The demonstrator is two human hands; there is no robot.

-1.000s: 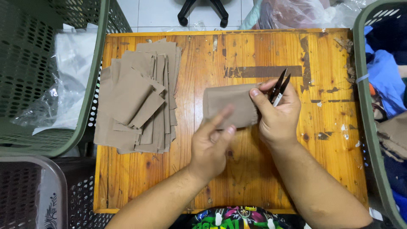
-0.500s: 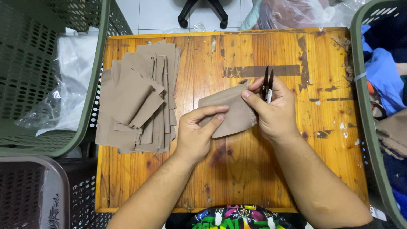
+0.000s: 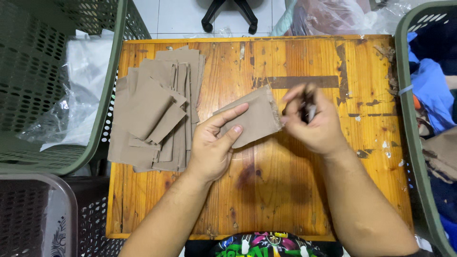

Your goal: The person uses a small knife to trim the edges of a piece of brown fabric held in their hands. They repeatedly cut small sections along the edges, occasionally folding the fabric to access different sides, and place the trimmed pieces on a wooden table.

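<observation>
My left hand (image 3: 214,145) grips a folded tan fabric piece (image 3: 257,116), holding it tilted just above the wooden table (image 3: 295,190). My right hand (image 3: 312,121) is closed around small dark snips (image 3: 307,107) right at the piece's frayed right edge; the hand is motion-blurred. A pile of several similar tan fabric pieces (image 3: 154,109) lies on the table's left part, beside my left hand.
A green plastic basket (image 3: 52,85) holding a clear bag sits to the left, a grey basket (image 3: 33,214) at lower left. Another green basket (image 3: 419,143) with blue cloth stands at the right. A chair base (image 3: 228,14) is beyond the table.
The fabric piece has been lifted and turned so it now tilts toward my left hand. My right hand slid off the piece to its right edge with the snips.
</observation>
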